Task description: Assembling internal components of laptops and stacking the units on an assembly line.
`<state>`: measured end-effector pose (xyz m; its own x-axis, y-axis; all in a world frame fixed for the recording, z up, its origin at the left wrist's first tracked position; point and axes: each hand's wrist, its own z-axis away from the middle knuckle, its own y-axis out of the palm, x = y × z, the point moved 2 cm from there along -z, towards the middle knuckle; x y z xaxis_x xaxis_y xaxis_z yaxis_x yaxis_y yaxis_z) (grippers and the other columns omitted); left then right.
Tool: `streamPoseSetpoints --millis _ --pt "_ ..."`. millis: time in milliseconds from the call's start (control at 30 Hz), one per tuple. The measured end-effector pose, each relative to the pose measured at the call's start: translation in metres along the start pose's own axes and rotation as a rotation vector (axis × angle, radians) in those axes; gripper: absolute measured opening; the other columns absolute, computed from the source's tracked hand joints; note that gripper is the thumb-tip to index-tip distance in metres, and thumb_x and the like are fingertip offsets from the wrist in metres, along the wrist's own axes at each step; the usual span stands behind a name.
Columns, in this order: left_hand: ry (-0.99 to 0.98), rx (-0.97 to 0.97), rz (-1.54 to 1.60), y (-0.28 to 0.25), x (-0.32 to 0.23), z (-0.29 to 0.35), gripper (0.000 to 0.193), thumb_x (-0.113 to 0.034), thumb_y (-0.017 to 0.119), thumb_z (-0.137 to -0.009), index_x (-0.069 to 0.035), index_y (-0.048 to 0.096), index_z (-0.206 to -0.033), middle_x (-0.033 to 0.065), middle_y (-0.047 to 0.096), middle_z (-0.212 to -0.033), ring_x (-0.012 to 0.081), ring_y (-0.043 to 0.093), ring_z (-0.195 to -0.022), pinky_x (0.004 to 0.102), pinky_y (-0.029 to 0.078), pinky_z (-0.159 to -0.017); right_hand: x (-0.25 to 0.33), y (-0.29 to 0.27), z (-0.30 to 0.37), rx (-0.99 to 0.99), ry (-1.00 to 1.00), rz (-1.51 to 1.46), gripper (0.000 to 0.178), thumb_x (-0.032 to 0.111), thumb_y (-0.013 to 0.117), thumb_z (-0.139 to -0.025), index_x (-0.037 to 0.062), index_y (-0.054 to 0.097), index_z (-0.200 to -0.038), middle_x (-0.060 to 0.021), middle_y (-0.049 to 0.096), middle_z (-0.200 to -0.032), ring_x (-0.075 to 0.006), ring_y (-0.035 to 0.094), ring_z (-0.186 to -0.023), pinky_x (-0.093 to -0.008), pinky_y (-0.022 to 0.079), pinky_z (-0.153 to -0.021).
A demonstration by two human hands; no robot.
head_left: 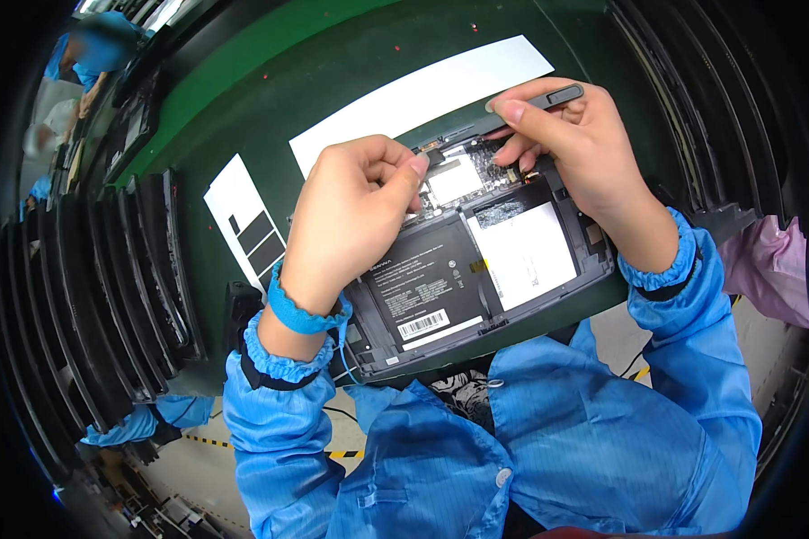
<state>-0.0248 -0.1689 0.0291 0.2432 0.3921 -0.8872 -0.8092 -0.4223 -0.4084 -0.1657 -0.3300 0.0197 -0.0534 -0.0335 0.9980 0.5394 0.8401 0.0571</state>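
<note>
An opened laptop base (476,334) lies on the green bench in front of me, its inside showing. A black battery (413,287) with a printed label fills its near left part, and a white panel (528,256) sits to the right of it. Over the circuit board (490,171) along the far side, my left hand (355,202) is closed in a pinch at the board's left end; what its fingertips hold is hidden. My right hand (580,144) grips dark tweezers (564,94), with their slotted rear end sticking out past the fingers and their tips hard to make out.
A long white strip (422,90) lies beyond the laptop. To the left is a white sheet (245,220) with black pieces on it. Racks of upright dark panels stand at left (99,305) and right (701,99). Other people (99,54) are at the far left; a pink sleeve (768,269) shows at right.
</note>
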Motion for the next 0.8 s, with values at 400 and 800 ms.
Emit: streamPoseSetpoints --millis 400,800 --pt "-0.097 -0.052 -0.268 0.005 -0.013 -0.009 0.027 -0.02 0.066 -0.085 0.005 0.067 -0.074 0.0102 0.065 -0.057 0.0167 0.062 -0.051 0.0296 0.048 -0.053 -0.002 0.006 0.002 -0.05 -0.043 0.119 0.017 0.01 0.065 -0.088 -0.0058 0.067 -0.094 -0.0131 0.068 -0.081 -0.017 0.07 -0.071 -0.0215 0.052 -0.057" --pt "-0.13 -0.042 -0.204 0.005 -0.013 -0.013 0.026 -0.019 0.069 -0.084 0.007 0.067 -0.078 0.0048 0.062 -0.056 0.0061 0.05 -0.045 0.0209 0.035 -0.042 -0.004 0.007 0.001 -0.059 -0.053 0.132 0.016 0.009 0.064 -0.087 -0.0062 0.067 -0.093 -0.0125 0.068 -0.078 -0.0163 0.07 -0.071 -0.0223 0.052 -0.058"
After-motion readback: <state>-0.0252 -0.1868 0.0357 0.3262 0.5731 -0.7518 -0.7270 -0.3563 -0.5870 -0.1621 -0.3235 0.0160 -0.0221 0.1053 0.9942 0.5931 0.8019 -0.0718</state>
